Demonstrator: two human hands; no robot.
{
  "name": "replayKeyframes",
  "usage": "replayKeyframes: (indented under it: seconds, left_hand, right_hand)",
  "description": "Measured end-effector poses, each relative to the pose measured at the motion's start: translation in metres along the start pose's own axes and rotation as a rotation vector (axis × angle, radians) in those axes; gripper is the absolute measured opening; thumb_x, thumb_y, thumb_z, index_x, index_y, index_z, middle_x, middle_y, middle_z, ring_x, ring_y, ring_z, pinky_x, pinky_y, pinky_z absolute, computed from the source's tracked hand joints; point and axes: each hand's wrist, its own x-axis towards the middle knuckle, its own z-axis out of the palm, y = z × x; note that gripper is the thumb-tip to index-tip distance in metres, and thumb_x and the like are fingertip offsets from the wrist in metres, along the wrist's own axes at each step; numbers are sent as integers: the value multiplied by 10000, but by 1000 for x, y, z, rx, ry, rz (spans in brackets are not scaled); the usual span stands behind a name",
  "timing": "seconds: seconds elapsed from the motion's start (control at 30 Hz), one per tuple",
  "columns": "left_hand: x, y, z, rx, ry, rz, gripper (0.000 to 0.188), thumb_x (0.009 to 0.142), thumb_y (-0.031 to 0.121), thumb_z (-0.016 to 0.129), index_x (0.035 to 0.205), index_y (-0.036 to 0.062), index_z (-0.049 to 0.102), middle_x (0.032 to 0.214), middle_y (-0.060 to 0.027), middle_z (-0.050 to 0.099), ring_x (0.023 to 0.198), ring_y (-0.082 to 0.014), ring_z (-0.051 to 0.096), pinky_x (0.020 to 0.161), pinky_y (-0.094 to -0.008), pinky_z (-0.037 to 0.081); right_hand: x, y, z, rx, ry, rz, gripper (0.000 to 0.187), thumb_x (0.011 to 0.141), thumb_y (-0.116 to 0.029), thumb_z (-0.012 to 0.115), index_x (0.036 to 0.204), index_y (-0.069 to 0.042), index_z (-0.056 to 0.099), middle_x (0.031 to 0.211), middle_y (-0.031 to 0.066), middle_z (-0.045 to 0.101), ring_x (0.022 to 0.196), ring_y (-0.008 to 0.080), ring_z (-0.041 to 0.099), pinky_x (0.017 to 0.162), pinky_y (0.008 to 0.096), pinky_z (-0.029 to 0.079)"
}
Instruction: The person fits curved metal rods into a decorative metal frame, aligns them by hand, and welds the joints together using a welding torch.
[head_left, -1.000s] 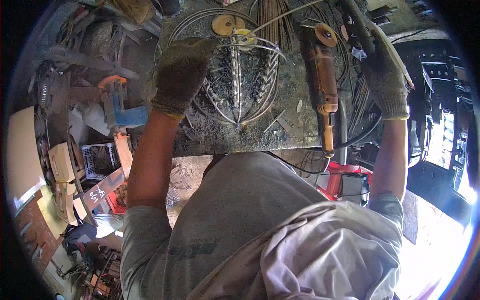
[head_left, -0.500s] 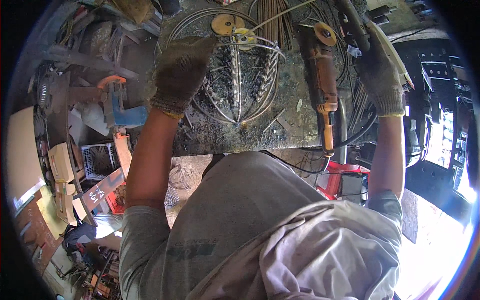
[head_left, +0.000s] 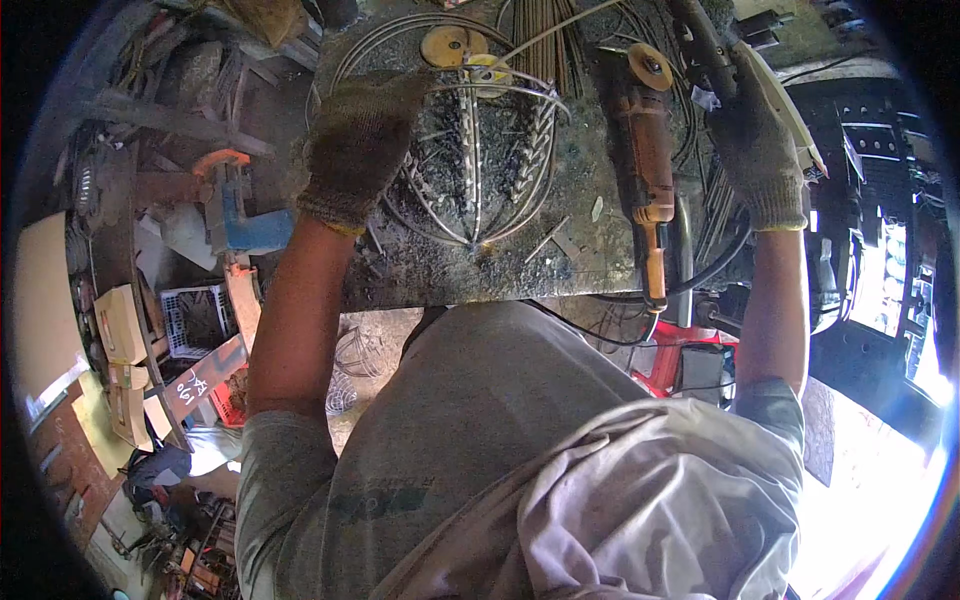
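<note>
On the dark workbench [head_left: 400, 290] stands a rounded frame of bent metal rods [head_left: 470, 160], with twisted, leaf-like pieces rising inside it. My left hand [head_left: 362, 145], in a dark knitted glove, is closed at the frame's left upper edge, and its fingertips are mostly hidden. Farther right, my gloved right hand [head_left: 758, 150] is closed around the lower end of a dark tubular tool [head_left: 703, 50]. A thin pale rod [head_left: 570, 32] slants from the frame's top toward the upper right. Between my hands lies an orange angle grinder [head_left: 648, 160] with a round disc.
Behind the frame are a tan disc [head_left: 453, 46], a yellow-centred disc [head_left: 487, 76] and a bundle of straight rods [head_left: 550, 60]. Metal scraps [head_left: 566, 246] and dark grit cover the bench. A blue-and-orange tool [head_left: 250, 225] is beyond its left side. A black cable [head_left: 715, 275] hangs by the right edge.
Almost nothing differs. My left hand stays at the frame and my right hand at the tubular tool; both have shifted only very slightly.
</note>
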Motion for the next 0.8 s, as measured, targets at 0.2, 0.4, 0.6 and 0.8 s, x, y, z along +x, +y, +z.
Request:
replayKeyframes:
  seconds: [0.2, 0.4, 0.6, 0.8]
  left_hand:
    - [0, -3, 2, 79, 62, 92, 216, 950, 168, 666, 1134, 99, 756, 1049, -114, 756, 955, -291, 721, 854, -396, 571]
    - [1, 4, -4, 112, 29, 56, 219, 940, 161, 682, 1142, 99, 740, 1055, -77, 750, 959, -278, 716, 848, -392, 572]
    - [-7, -7, 12, -26, 165, 71, 181, 940, 175, 695, 1099, 112, 757, 1050, -92, 753, 955, -283, 719, 853, -395, 569]
    - [0, -3, 4, -237, 84, -45, 217, 908, 163, 707, 1117, 130, 755, 1060, -127, 748, 987, -338, 701, 887, -444, 560]
  right_hand:
    - [2, -15, -11, -17, -102, 71, 656, 957, -247, 640, 1551, -135, 387, 1442, 187, 576, 1222, 394, 627, 962, 494, 548]
    - [1, 11, 0, -93, 58, -172, 621, 963, -269, 654, 1519, -99, 435, 1391, 219, 608, 1259, 369, 617, 1023, 466, 517]
    - [18, 54, -59, 377, -50, 213, 564, 954, -278, 682, 1454, -71, 520, 1296, 195, 662, 1173, 308, 662, 997, 364, 512]
    - [32, 126, -122, 166, -173, -81, 291, 958, -165, 666, 1217, -34, 658, 1056, 110, 695, 925, 225, 677, 821, 357, 530]
